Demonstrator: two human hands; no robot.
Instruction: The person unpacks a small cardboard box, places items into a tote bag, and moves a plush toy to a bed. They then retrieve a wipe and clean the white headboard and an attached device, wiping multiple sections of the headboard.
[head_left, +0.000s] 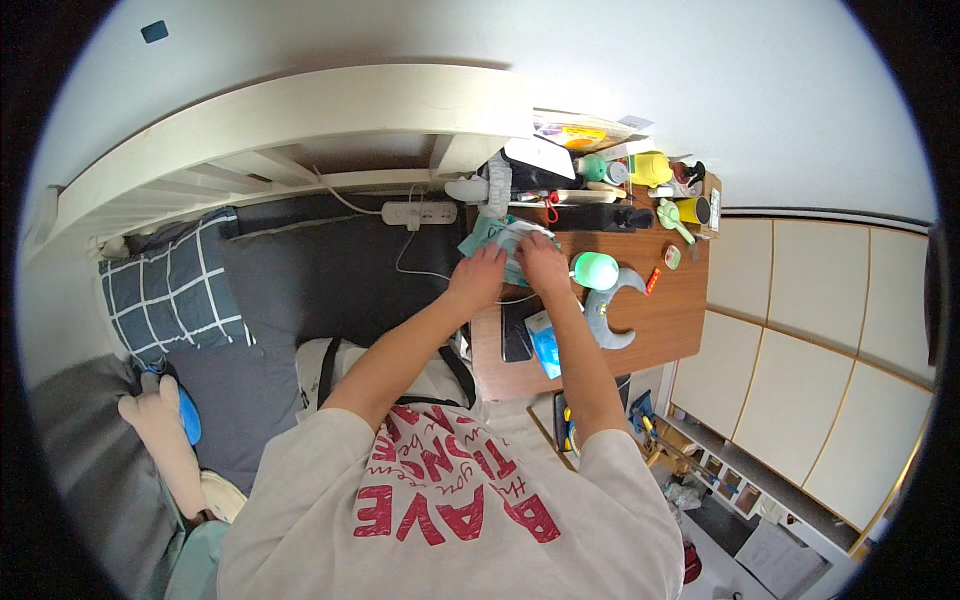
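Observation:
Both hands are at a teal and white soft packet (512, 232) near the left edge of the wooden desk (667, 322). My left hand (478, 277) lies on the packet's near left part, fingers bent. On its right part rests my right hand (544, 264), fingertips curled at a white area; whether either hand grips it is hard to tell. Just right of my right hand stands a green glowing cup-like lamp (595, 271). Below it are a grey crescent-shaped cushion (606, 309), a dark smartphone (516, 331) and a blue and white pack (545, 345), partly behind my right forearm.
A white power strip (418, 213) with cables lies on the bed's left side. Along the desk's back stand a yellow container (651, 169), a black box (585, 218) and a light green handheld item (673, 220). A checked pillow (176, 289) and a plush toy (165, 442) are at left.

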